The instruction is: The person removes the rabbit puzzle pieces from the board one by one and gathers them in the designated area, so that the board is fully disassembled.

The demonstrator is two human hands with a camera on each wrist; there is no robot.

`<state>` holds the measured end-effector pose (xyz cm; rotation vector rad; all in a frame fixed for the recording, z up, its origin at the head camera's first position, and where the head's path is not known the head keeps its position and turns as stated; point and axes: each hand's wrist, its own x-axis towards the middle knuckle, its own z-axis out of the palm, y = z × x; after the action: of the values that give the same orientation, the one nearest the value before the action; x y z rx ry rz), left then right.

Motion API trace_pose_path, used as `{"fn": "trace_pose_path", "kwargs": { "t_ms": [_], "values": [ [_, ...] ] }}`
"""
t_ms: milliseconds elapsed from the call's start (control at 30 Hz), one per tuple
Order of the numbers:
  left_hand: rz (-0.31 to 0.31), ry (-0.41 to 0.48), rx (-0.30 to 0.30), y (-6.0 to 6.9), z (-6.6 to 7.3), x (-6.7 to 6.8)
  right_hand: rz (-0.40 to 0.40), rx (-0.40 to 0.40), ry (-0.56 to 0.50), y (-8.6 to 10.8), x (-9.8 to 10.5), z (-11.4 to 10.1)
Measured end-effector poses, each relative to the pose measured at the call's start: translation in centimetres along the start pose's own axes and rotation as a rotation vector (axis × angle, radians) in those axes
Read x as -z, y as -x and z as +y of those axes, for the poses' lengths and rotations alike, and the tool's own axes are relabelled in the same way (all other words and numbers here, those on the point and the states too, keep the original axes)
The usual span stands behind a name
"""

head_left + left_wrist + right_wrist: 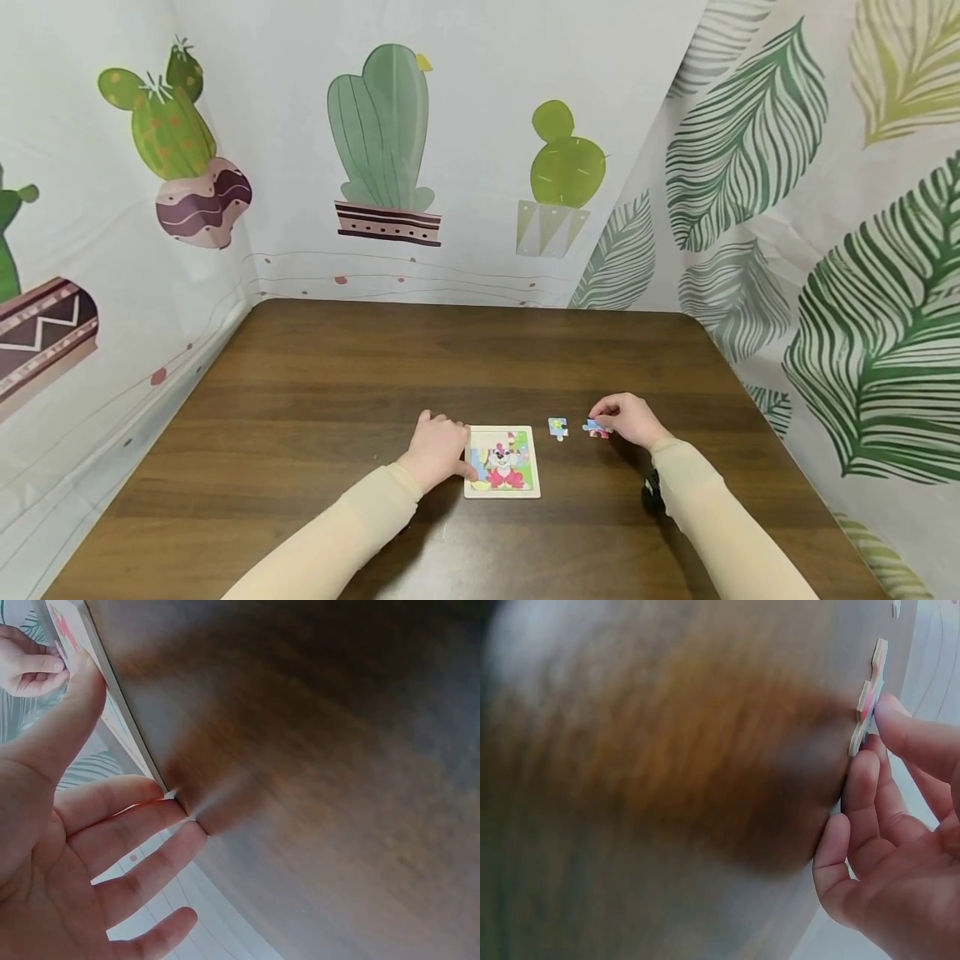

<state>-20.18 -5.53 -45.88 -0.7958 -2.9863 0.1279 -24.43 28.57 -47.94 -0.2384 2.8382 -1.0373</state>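
A square jigsaw puzzle board (502,495) with a pale frame lies on the table, showing a pink-and-white cartoon animal. Along its left side rests my left hand (438,452); in the left wrist view the thumb lies on the board's edge and the fairly straight fingertips touch its side. To the right of the board, my right hand (632,419) pinches a blue and pink puzzle piece (596,430) at the table surface. The right wrist view shows the thumb on this puzzle piece (870,705), with the other fingers curled beside it. Another puzzle piece (557,427), mostly blue, lies between board and right hand.
The brown wooden table (337,367) extends around the board and pieces. Behind it hangs a white cloth (472,125) printed with cacti, and a leaf-patterned cloth (750,167) covers the right side. A black band (652,492) sits at the right wrist.
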Motion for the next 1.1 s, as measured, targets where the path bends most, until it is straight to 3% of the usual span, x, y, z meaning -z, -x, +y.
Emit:
{"fn": "trace_pose_path", "kwargs": {
  "t_ms": [367,567,833,1100],
  "values": [
    [-0.019,-0.009,0.000,0.0,0.0,0.0,0.102,0.047,0.031,-0.4,-0.9,-0.6],
    [-0.023,-0.008,0.002,0.0,0.0,0.1,0.061,0.064,-0.042,-0.5,-1.9,-2.2],
    [-0.022,-0.008,0.006,-0.1,-0.2,-0.1,0.079,0.208,0.034,-1.3,-4.0,-4.8],
    [-0.024,-0.010,0.007,-0.1,-0.1,-0.3,-0.032,0.258,0.032,-1.7,-5.8,-6.7]
  ]
}}
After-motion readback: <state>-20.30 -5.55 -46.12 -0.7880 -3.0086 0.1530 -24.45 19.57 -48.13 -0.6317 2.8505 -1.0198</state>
